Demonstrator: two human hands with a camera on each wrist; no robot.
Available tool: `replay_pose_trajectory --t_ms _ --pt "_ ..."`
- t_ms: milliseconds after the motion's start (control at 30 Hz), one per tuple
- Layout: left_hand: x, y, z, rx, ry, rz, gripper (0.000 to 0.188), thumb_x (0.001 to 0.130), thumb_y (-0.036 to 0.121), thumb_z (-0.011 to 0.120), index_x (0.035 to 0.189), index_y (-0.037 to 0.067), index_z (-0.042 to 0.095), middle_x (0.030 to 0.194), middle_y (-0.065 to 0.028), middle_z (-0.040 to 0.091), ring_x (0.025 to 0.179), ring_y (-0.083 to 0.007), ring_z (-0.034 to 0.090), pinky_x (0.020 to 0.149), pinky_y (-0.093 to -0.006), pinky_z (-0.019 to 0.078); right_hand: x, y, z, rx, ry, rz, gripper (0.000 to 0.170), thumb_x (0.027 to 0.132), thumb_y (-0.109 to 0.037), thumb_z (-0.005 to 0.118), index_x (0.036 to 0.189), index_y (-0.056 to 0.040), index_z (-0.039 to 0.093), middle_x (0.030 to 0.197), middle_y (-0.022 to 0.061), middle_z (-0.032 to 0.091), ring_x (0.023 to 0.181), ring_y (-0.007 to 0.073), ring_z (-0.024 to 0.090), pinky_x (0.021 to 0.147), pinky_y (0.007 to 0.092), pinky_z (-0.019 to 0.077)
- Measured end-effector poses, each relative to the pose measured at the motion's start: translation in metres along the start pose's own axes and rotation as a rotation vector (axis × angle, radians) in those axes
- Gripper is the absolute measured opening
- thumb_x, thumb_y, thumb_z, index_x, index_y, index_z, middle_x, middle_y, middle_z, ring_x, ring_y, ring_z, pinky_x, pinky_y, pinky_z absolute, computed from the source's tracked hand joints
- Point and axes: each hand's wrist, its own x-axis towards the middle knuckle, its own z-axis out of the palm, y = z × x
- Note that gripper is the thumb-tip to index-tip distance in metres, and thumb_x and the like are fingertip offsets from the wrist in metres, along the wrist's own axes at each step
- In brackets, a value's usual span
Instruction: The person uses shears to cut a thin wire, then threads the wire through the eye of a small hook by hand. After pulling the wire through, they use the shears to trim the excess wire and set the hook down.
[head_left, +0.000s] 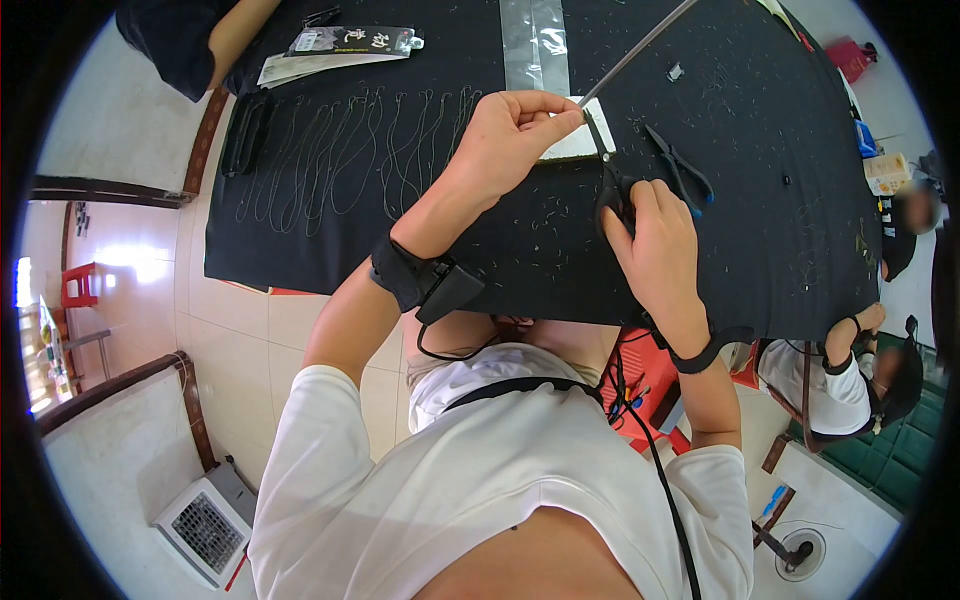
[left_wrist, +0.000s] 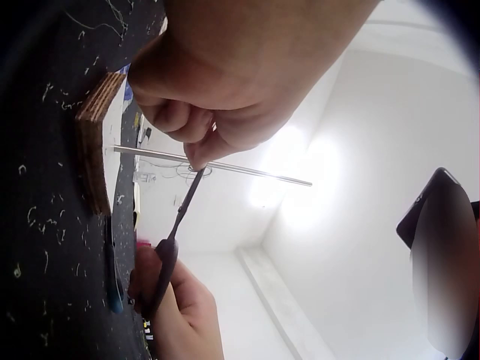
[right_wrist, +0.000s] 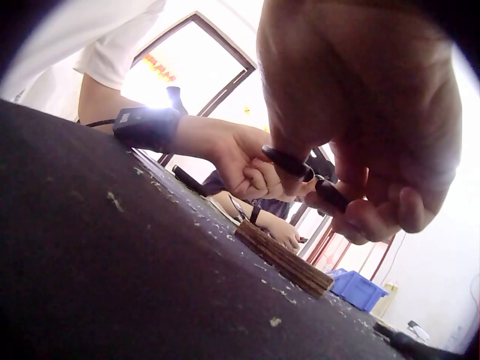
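In the head view my left hand (head_left: 505, 145) pinches thumb and forefinger together beside a thin metal rod (head_left: 640, 50). The rod rises from a white-topped wooden block (head_left: 578, 145). A fine looped line (left_wrist: 180, 172) shows at those fingertips in the left wrist view. My right hand (head_left: 660, 250) grips black-handled scissors (head_left: 610, 180), fingers through the handles. The scissor blades point away from me, their tips right at the left fingertips. From the right wrist view, the scissor handles (right_wrist: 289, 163) show under the right hand, with the block's layered edge (right_wrist: 281, 259) below.
Long looped lines (head_left: 340, 160) lie in a row at left. Pliers (head_left: 680, 170) rest right of the block. Clear plastic sleeves (head_left: 535, 45) and a printed packet (head_left: 350, 42) lie farther back. Clippings litter the black cloth (head_left: 760, 240). Other people sit around the table.
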Motion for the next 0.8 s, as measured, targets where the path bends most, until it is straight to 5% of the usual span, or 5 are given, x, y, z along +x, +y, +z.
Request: replay_pose_trajectory --t_ms 667,800 --pt "0.0012 -0.0007 -0.0011 0.044 -0.011 -0.003 0.026 0.082 0.019 0.064 0.098 -0.002 0.065 0.077 0.0 0.062 0.061 -0.0014 0.046 0.05 -0.0159 0.0307 -0.0004 0.0007 -0.0013 0.057 -0.037 0.023 0.024 0.074 -0.019 0.065 0.075 -0.001 0.049 0.073 0.0135 0.05 0.071 0.0312 0.052 0.065 0.0386 0.0419" --pt "0.0016 -0.0023 -0.0012 0.039 -0.023 0.004 0.027 0.082 0.018 0.064 0.099 -0.003 0.064 0.081 -0.0024 0.063 0.068 -0.0038 0.051 0.057 -0.0165 0.0373 -0.0008 0.0 -0.0031 0.08 -0.046 0.021 0.024 0.075 -0.02 0.064 0.075 -0.0009 0.048 0.074 0.0144 0.049 0.071 0.0318 0.051 0.065 0.0394 0.0412"
